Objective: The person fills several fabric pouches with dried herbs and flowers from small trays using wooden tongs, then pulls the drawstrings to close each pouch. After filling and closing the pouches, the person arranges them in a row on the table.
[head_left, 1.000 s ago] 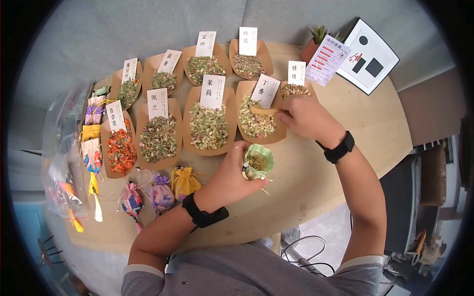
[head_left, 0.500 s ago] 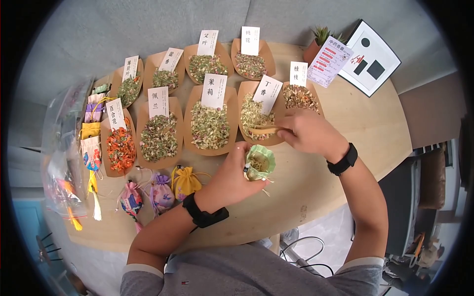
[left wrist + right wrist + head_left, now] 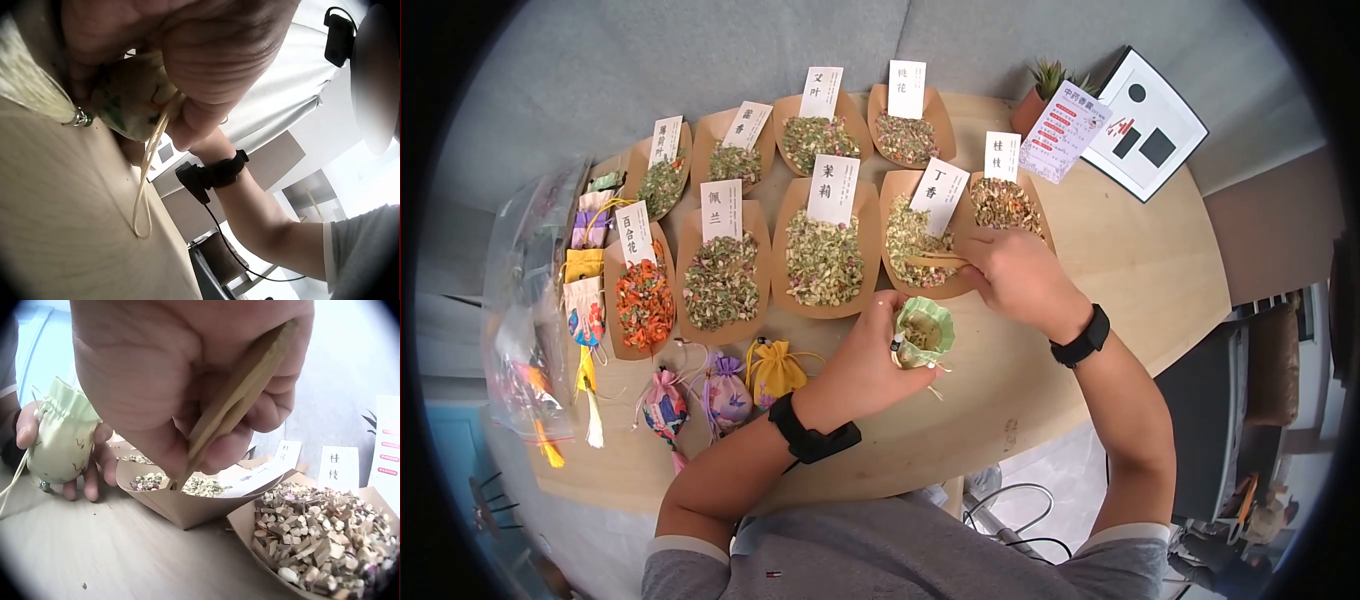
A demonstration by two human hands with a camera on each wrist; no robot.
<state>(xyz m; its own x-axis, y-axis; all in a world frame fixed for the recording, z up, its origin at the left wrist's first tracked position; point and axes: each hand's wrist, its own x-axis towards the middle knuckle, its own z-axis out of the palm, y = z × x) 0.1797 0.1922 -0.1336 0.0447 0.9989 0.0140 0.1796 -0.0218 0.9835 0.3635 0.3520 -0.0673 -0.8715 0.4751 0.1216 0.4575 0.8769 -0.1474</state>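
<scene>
My left hand (image 3: 865, 365) grips an open light green drawstring pouch (image 3: 924, 332) with some dried bits inside, held upright near the table's front. In the right wrist view the pouch (image 3: 62, 440) shows its full body, with fingers around it. My right hand (image 3: 1015, 272) pinches a wooden scoop (image 3: 940, 260), whose far end lies in the pale herbs (image 3: 908, 225) of a brown paper tray. Seen from the right wrist, the scoop's handle (image 3: 240, 394) runs up between thumb and fingers. A cream cord loop (image 3: 145, 187) hangs from the pouch in the left wrist view.
Several paper trays of herbs with labels stand in two rows, one holding orange petals (image 3: 645, 305). Three filled pouches (image 3: 725, 395) lie front left, beside a plastic bag (image 3: 525, 330). A potted plant (image 3: 1032, 105), a purple card (image 3: 1063, 130) and a framed board (image 3: 1150, 125) stand back right.
My right hand has moved toward me with the scoop, which went from the middle of the tray's herbs to their nearer part. The left hand with the pouch has hardly moved.
</scene>
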